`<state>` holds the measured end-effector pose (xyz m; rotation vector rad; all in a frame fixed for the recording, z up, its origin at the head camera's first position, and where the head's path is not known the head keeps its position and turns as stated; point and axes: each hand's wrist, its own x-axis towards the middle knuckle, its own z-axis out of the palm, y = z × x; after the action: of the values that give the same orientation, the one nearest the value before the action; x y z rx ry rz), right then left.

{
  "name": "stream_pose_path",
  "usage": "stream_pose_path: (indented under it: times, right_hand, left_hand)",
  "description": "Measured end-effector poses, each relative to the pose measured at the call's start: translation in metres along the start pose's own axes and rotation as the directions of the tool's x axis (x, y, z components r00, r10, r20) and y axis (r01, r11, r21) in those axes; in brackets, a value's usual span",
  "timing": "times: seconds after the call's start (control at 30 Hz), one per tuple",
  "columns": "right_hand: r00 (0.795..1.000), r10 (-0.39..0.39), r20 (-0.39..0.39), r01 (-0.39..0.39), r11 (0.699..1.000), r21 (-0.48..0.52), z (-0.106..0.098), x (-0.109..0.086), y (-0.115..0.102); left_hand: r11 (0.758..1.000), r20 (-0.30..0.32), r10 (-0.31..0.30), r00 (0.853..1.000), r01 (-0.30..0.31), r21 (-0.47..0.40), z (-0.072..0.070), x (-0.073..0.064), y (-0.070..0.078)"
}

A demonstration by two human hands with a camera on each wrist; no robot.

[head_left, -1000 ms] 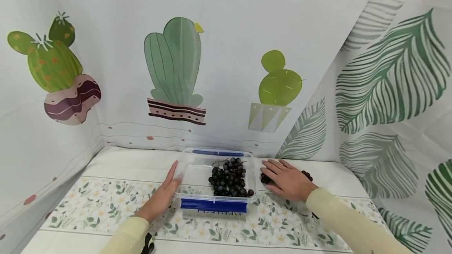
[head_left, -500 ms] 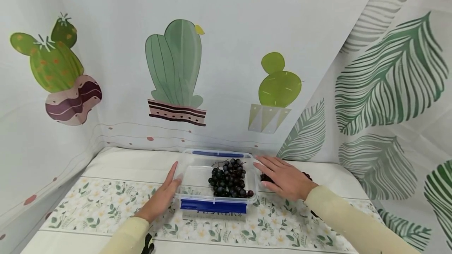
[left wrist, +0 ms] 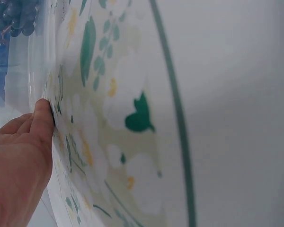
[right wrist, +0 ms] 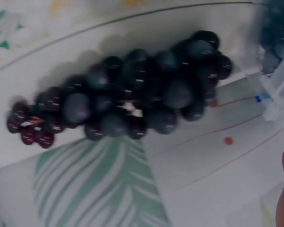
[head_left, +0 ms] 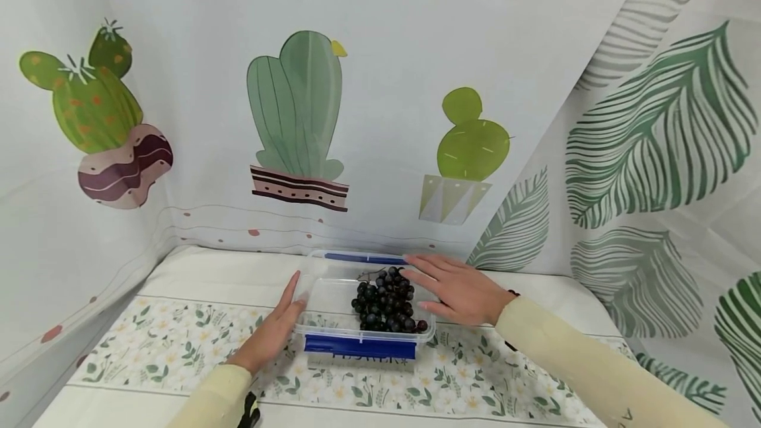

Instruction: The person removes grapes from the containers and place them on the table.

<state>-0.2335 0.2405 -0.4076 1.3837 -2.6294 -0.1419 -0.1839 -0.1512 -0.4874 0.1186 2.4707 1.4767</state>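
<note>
A clear plastic food container (head_left: 327, 296) stands uncovered on the table in the head view. Inside, on its right half, lies a bunch of dark grapes (head_left: 386, 302). My left hand (head_left: 269, 334) rests against the container's left wall with straight fingers; in the left wrist view its fingertips are right at the wall. Over the container's right rim stretches my right hand (head_left: 462, 290), fingers straight and holding nothing. Below that hand a second bunch of grapes (right wrist: 118, 94) lies on the table, long and tapering in the right wrist view, mostly hidden by the hand in the head view.
Blue clip latches (head_left: 359, 347) sit on the container's front and back sides. A white cloth with a floral band (head_left: 196, 342) covers the table. Just behind rises a hanging fabric backdrop (head_left: 380, 104) printed with cacti and leaves. Something black (head_left: 250, 411) shows beside the left sleeve.
My right hand has moved left, from over the second bunch of grapes to over the container's right rim. My left hand and the container have stayed in place.
</note>
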Motion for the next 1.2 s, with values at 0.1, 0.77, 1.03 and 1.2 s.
stream_pose_path:
  times: [0.1, 0.77, 1.03, 1.2]
  right_hand:
    - [0.999, -0.034, 0.017, 0.034, 0.999, -0.02, -0.004, 0.012, -0.005]
    - [0.972, -0.124, 0.197, 0.139, 0.988, -0.062, -0.012, 0.072, -0.027]
    - [0.947, -0.098, 0.306, 0.116, 0.992, -0.041, -0.009, 0.093, -0.036]
    - [0.925, -0.054, 0.376, 0.1, 0.99, -0.102, -0.008, 0.104, -0.042]
  left_hand:
    - [1.0, 0.003, 0.001, 1.0, -0.001, -0.009, 0.0, 0.0, -0.001]
    - [1.0, -0.019, -0.009, 1.0, 0.009, 0.004, 0.0, 0.003, -0.002]
    - [1.0, -0.019, -0.01, 1.0, 0.01, -0.011, 0.0, 0.004, -0.002]
    - [1.0, -0.011, 0.006, 1.0, -0.006, -0.014, 0.0, 0.003, -0.002]
